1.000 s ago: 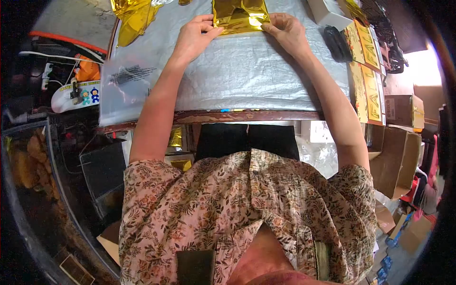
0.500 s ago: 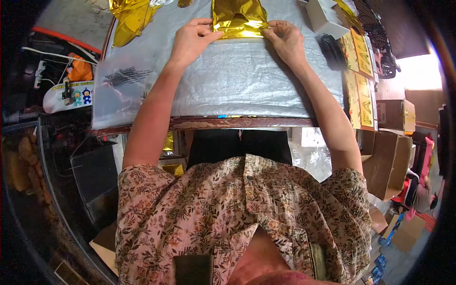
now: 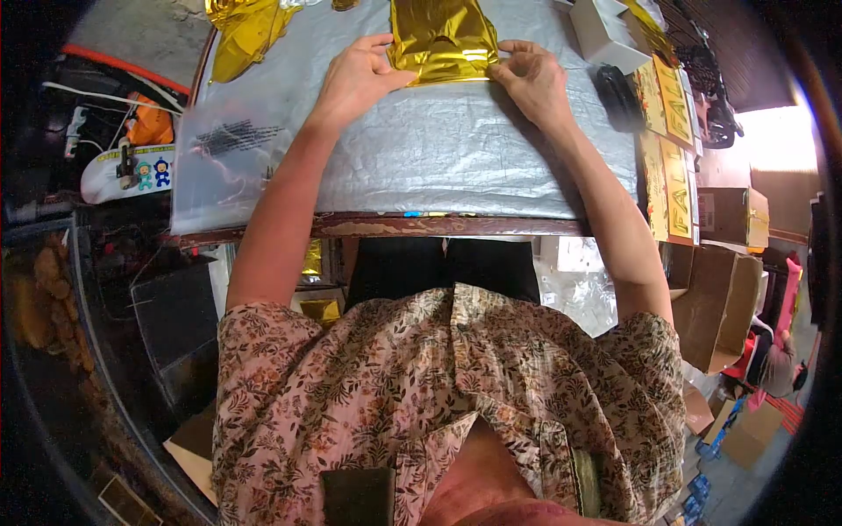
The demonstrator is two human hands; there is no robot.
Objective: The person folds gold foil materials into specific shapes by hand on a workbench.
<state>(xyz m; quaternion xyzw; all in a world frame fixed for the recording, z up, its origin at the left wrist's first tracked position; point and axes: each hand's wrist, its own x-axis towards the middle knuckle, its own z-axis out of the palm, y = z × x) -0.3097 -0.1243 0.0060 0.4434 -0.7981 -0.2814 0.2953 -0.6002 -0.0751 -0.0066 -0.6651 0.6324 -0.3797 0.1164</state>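
Observation:
A shiny gold foil piece (image 3: 445, 51) lies flat at the far side of the silver-covered table, its upper end cut off by the view. My left hand (image 3: 358, 77) is at its near left corner, thumb on the bottom edge and fingers along the side. At the opposite corner, my right hand (image 3: 533, 81) pinches the foil between thumb and curled fingers. Creases run across the foil near its bottom edge. Crumpled gold foil (image 3: 246, 44) lies at the table's far left.
A clear plastic sheet (image 3: 219, 180) with printed text covers the table's left corner. To the right are a black object (image 3: 618, 96), a white open box (image 3: 610, 33) and yellow packs marked "FALL" (image 3: 671, 180). Cardboard boxes (image 3: 715, 302) stand beyond the table's right side.
The gold foil piece sits slightly lower in view, showing more of its length. Both hands have moved down slightly with it, staying at its two near corners.

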